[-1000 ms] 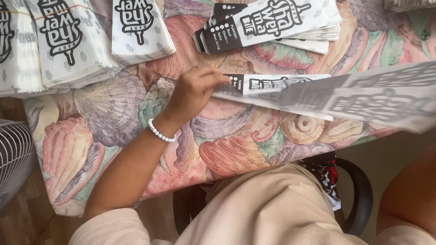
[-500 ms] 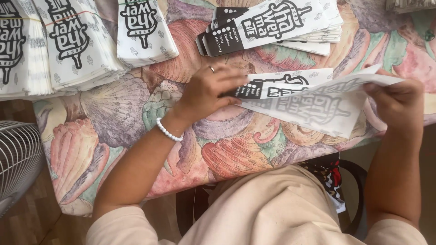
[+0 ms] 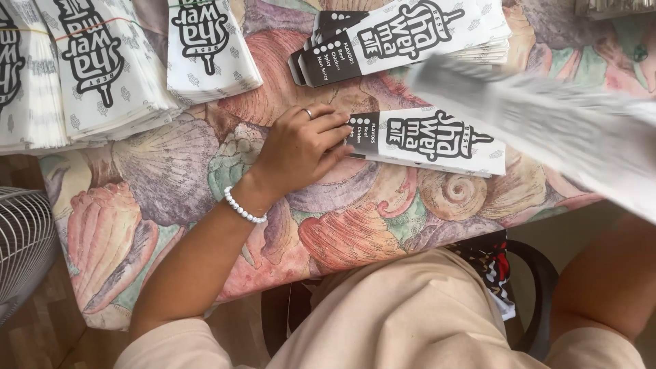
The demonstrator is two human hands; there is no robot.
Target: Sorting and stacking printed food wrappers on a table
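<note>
Left hand [image 3: 301,147]: resting palm-down on the tablecloth [image 3: 171,205], fingers [image 3: 335,130] loosely spread and laid on the dark left end of a flat printed sleeve [image 3: 427,140]. Not gripping; pressing only. Ring on one finger, white bead bracelet [image 3: 242,206] at the wrist.

Sleeve: lying flat near the middle of the table, long axis left to right, white with black lettering, dark panel at its left end under the fingertips.

Right hand: not visible. Forearm entering at the lower right edge. Grip state: cannot tell. Blurred sheet [image 3: 547,126] of the same print crossing the right side of the view, above the table and partly over the right end of the sleeve area; contact with a hand not shown.

Stack [image 3: 410,34] of like sleeves: far side, centre to right, fanned slightly, dark ends pointing left. Well apart from the left hand, just beyond the single sleeve.

Bundles [image 3: 89,68] of white printed bags: far left, several piles side by side, one with a thin band across it. One smaller pile [image 3: 208,44] just right of these.

Tablecloth: shell pattern in pink, green and purple, hanging over the near table edge.

Fan grille [image 3: 20,246]: lower left, beside the table, over wood flooring.

Beige clothing [image 3: 410,321] along the near edge; dark chair rim [image 3: 540,287] beneath, right of centre.
</note>
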